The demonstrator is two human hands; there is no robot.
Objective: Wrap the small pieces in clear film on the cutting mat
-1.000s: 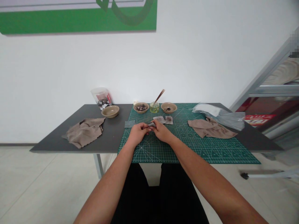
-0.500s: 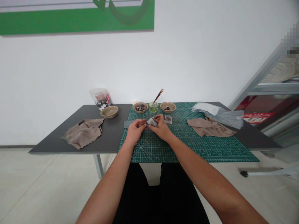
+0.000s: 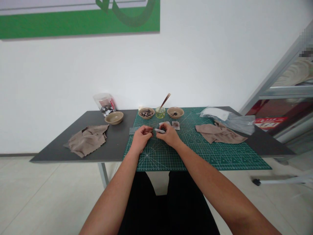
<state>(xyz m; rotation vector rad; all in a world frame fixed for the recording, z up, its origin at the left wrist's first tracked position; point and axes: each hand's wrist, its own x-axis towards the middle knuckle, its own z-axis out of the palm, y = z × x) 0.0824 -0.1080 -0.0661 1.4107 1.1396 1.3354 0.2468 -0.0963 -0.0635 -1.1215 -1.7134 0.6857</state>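
My right hand (image 3: 170, 134) is closed on a greyish-white, dark-smudged cloth pad (image 3: 160, 131), its edge turned towards me. Close on its left, my left hand (image 3: 141, 137) has thumb and fingers pinched together; a small dark piece seems to be at its fingertips, too small to name. Both hands are low over the green cutting mat (image 3: 195, 156), a narrow gap between their fingertips. Just beyond my right hand lies a square pad with a brown smudge (image 3: 175, 125). A grey strip (image 3: 132, 131) lies left of my left hand.
Along the back stand a bowl (image 3: 146, 118) of dark chips, a glass (image 3: 160, 113) of yellowish liquid holding thin sticks (image 3: 165, 100), and a bowl (image 3: 179, 111) with few pieces. A tilted clear jar (image 3: 104, 101), another bowl (image 3: 114, 117), brown cloths (image 3: 88, 140) and a plastic bag (image 3: 234, 122) flank them.
The cloth pad has turned from facing me to edge-on in my right hand. My fingertips have drawn slightly apart. The bowls, cloths and glass stay put.
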